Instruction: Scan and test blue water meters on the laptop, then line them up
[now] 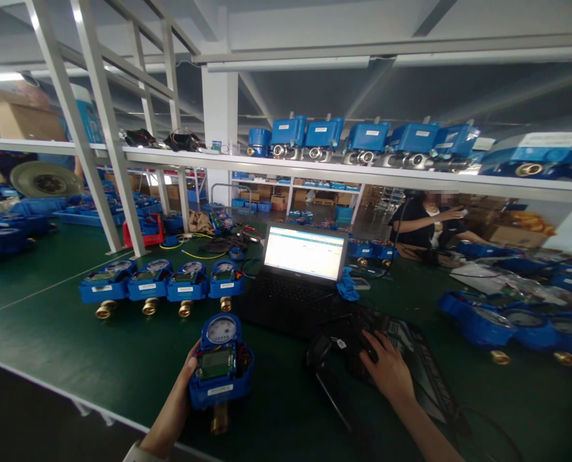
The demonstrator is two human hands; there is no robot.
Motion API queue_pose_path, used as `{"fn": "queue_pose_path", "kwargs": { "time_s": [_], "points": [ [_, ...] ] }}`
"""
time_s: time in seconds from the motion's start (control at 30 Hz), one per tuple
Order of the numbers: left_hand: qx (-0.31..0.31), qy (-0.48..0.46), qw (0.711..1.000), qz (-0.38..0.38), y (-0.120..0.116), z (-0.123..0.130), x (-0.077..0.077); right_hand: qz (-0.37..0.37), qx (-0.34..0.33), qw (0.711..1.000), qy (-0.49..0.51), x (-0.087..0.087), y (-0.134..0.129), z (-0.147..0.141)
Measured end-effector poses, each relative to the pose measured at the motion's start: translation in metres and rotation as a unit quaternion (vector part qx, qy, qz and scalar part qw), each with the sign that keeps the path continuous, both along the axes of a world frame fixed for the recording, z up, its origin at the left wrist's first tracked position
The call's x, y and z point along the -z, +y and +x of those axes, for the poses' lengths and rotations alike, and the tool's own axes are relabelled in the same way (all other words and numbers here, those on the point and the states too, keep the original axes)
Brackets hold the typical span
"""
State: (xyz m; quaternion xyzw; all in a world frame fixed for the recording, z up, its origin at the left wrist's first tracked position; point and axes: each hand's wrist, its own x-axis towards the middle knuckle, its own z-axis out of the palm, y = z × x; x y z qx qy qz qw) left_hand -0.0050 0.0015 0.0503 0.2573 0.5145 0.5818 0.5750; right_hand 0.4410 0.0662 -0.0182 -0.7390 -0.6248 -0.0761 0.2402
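Note:
A blue meter (219, 388) with a round dial, a small grey display and a brass fitting rests near the table's front edge. My left hand (188, 378) grips its left side, thumb on the housing, other fingers hidden behind it. On the right, my right hand (386, 366) is curved over a black computer mouse (370, 346) on a dark patterned mouse pad (418, 359). Between my hands lies a black handheld scanner (320, 359). Behind it stands an open laptop (305, 253) with a lit screen.
Several blue meters (185, 285) stand in a row at left, and more (526, 324) at right. A shelf (286, 163) with blue units crosses above the green table (49, 333). A red bin (144, 231) stands beside metal posts. A person (430, 221) is behind the table.

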Motion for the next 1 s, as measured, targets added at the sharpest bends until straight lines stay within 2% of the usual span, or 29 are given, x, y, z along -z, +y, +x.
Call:
{"fn": "queue_pose_path", "kwargs": {
  "time_s": [0.4,0.6,0.87,1.0],
  "points": [
    [0.002,-0.011,1.0,0.015,0.0025,-0.0021,0.006,-0.015,0.002,1.0,0.001,-0.004,-0.0006,-0.0008],
    [0.002,-0.002,1.0,0.013,0.0007,-0.0014,0.0044,-0.016,-0.003,1.0,0.004,-0.0045,-0.0014,-0.001],
    [-0.006,-0.028,0.999,0.015,0.0035,-0.0008,0.0043,-0.004,0.004,1.0,0.0,-0.0028,-0.001,-0.0022],
    [-0.028,-0.048,0.998,0.003,0.0032,0.0019,-0.0002,0.034,-0.004,0.999,-0.01,-0.0028,-0.0028,-0.0011]
  ]
}}
